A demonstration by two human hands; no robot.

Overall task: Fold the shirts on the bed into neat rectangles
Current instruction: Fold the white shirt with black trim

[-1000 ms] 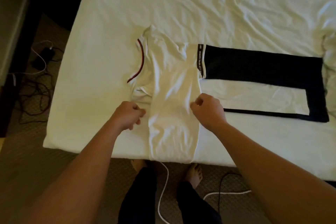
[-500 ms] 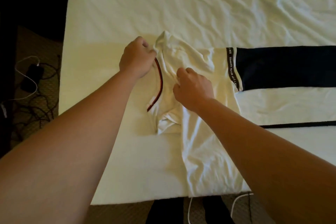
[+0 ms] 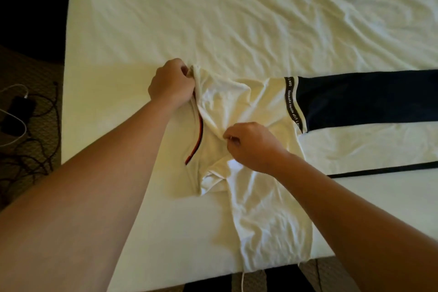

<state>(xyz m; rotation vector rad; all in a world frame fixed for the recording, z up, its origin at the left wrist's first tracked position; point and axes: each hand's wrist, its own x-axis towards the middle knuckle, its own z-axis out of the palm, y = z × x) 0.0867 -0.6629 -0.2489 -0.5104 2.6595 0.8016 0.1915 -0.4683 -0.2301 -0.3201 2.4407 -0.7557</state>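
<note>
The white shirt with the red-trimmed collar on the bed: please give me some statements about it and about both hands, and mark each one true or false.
1. The left hand grips the white cotton shirt with the red-trimmed collar at its top edge. True.
2. The right hand lies flat and open on the bed, apart from the shirt. False: it pinches the shirt's fabric near the middle.
3. The shirt's lower end reaches the near edge of the white bed sheet. True.
4. The dark navy garment with a lettered band lies left of the shirt. False: it lies to the right.
5. Black cables lie on the bed. False: the cables lie on the floor, left of it.
</note>
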